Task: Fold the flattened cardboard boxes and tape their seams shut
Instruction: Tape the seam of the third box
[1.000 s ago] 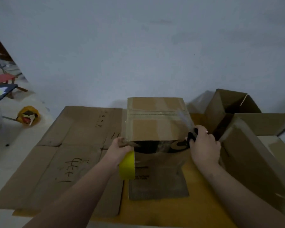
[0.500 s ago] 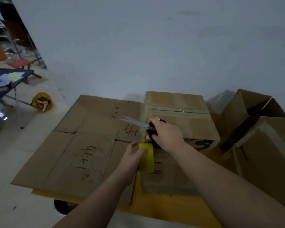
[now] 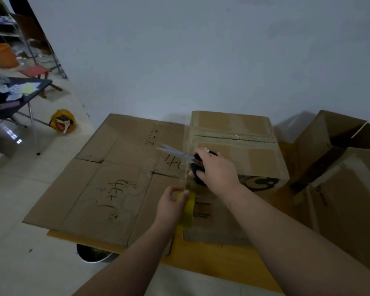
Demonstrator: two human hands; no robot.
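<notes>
A folded cardboard box [image 3: 239, 146] stands on the yellow table [image 3: 220, 256], with clear tape along its top seam. My left hand [image 3: 171, 205] grips a yellow tape roll [image 3: 188, 207] just below the box's left front corner. A strip of clear tape runs up from the roll to that corner. My right hand [image 3: 217, 170] holds black-handled scissors [image 3: 179, 155], blades open and pointing left, at the box's left edge by the tape strip.
Flattened cardboard sheets [image 3: 107, 180] cover the table's left half. Open folded boxes [image 3: 340, 167] crowd the right side. A white wall rises right behind the table. A metal bowl [image 3: 93, 254] sits under the table's front edge; a yellow bag [image 3: 62, 121] lies on the floor.
My right hand with the scissors has crossed from the box's right side to its left edge. The view has shifted left. My left hand still grips the tape roll.
</notes>
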